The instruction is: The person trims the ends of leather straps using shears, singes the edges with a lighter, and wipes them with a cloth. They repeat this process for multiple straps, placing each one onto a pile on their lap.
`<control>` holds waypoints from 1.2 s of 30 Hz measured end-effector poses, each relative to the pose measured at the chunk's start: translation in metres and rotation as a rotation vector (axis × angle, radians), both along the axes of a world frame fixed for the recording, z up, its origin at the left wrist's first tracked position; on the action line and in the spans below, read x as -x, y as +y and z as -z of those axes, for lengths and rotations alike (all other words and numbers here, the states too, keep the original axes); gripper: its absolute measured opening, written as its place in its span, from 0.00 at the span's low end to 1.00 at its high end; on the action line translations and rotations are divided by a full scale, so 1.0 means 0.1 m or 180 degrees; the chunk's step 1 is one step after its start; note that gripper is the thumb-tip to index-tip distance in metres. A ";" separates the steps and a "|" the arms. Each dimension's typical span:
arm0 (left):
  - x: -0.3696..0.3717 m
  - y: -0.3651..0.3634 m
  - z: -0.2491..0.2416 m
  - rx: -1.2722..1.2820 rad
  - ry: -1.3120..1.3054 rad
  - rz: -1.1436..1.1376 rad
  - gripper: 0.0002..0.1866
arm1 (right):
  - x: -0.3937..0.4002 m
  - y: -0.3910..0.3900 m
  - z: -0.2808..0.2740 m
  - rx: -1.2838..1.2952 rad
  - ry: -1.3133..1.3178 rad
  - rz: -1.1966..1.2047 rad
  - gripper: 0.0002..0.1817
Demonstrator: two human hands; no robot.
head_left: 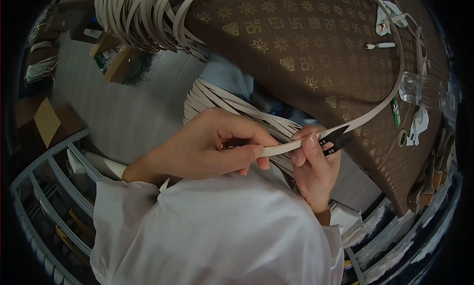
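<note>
A narrow cream strap (368, 117) curves down from the table and runs between both hands. My left hand (212, 144) is closed, pinching the strap near its end between thumb and fingers. My right hand (316, 169) is closed too, with its thumb pressing on the strap a short way along. Black thread snips (337, 138) stick out of the right hand, their blades pointing up and to the right. Across my lap, just behind the hands, lies a bundle of similar cream straps (217, 96).
A table with a brown patterned cloth (296, 43) fills the upper right. A thick hank of cream straps (143, 18) hangs over its left end. On the cloth lie a small white-handled tool (382, 45), a clear plastic box (414, 90) and a tape roll (402, 138). Cardboard boxes (34, 122) stand left.
</note>
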State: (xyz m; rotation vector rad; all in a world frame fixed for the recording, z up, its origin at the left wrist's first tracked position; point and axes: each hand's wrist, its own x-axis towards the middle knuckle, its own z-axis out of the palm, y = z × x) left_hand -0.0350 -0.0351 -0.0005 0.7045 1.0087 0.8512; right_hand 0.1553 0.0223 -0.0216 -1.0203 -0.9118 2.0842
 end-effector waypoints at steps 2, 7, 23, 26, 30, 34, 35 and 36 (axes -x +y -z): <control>0.00 0.01 0.00 -0.0052 0.0054 0.0058 0.09 | 0.00 -0.01 0.01 -0.0002 0.0002 0.0015 0.11; 0.01 0.02 -0.01 -0.0121 0.0081 0.0115 0.08 | 0.02 -0.02 -0.01 -0.0113 -0.0027 0.0032 0.11; 0.64 -0.40 0.60 -0.0194 0.0400 0.0438 0.04 | -0.10 0.76 -0.22 -0.0606 0.0338 0.1506 0.08; 0.97 -0.65 0.93 0.0584 0.0556 0.0601 0.06 | -0.13 1.08 -0.27 -0.0846 0.0391 0.1694 0.09; 1.07 -0.47 0.83 0.0188 0.1964 0.1661 0.09 | 0.00 1.00 -0.21 -0.0429 0.0520 0.1171 0.09; 0.70 0.19 0.43 -0.0758 0.0547 -0.0336 0.20 | 0.25 0.49 -0.12 -0.0609 0.0198 -0.0469 0.11; 0.59 0.42 0.38 -0.0507 -0.0005 -0.0651 0.24 | 0.27 0.38 -0.10 -0.0819 0.0092 -0.0990 0.11; 0.50 0.67 0.32 -0.0281 -0.0568 -0.0924 0.28 | 0.30 0.28 -0.05 -0.1021 0.0269 -0.1370 0.11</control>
